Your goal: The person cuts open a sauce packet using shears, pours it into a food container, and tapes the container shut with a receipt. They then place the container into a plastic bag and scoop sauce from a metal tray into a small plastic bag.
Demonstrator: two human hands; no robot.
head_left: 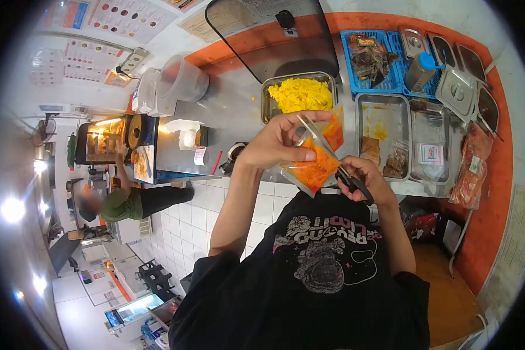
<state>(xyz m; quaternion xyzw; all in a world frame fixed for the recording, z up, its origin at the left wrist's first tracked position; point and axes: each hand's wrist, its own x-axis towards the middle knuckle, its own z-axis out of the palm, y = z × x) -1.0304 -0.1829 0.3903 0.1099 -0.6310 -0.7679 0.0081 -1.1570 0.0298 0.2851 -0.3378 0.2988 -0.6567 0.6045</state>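
My left hand [277, 143] pinches a clear plastic packet of orange sauce [312, 169] between thumb and fingers, in front of my chest. My right hand [373, 178] is closed around the black handles of a pair of scissors [326, 147]. The blades lie across the packet, pointing up and left toward my left fingers, and orange shows on both sides of them. Just beyond my left hand, a metal tray [266, 96] holds a heap of yellow food [300, 95] that looks like scrambled egg.
Right of the egg stand metal trays [385, 98] with packets, blue baskets [372, 36], a blue-lidded bottle [421, 71] and steel lids [456, 90]. A large bag of reddish food [472, 163] sits far right. Leftward are a red pen [216, 163], a clear tub [184, 81] and another person [119, 204].
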